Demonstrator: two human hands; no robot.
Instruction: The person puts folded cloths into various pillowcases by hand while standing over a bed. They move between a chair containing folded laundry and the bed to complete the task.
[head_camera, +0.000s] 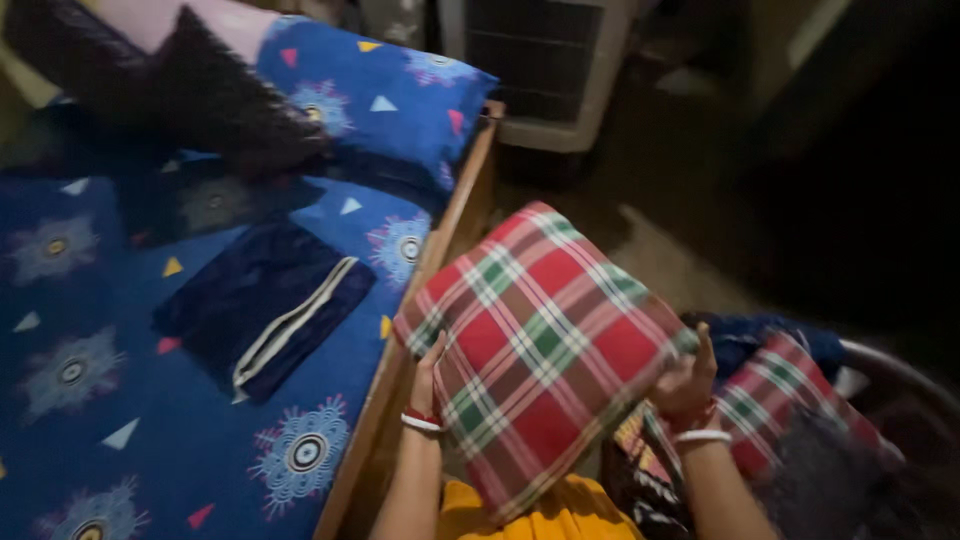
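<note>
Beside the bed's wooden edge (440, 235), a folded red-green-white plaid cloth (540, 345) is held up in the air, tilted like a diamond, approx. above the person's lap. The left hand (430, 375) is seen at the cloth's lower-left edge; thumb is raised against the front, other fingers are hidden behind the fabric, so the grip is taken as closed on the cloth. The right hand (685, 380) is set at the cloth's right edge; fingers are curled and clamped on the fabric, thumb pointing up. Red and white bangles are worn on both wrists. A yellow garment (560, 515) is seen below the cloth, at frame bottom.

To the right, a second plaid cloth (785, 400) of the same pattern is draped over a pile w/ a dark blue fabric (770, 335) behind it; the container under the pile can't be made out in the dim light.

On the left, the bed is covered by a blue printed bedsheet (120, 400). A folded dark navy cloth w/ white stripes (265, 310) is laid flat on it, well apart from the hands. A blue printed pillow (390, 105) is placed at the head end, w/ a dark cloth (215, 95) beside it. A white cooler-type appliance (545, 65) stands past the bed.
</note>
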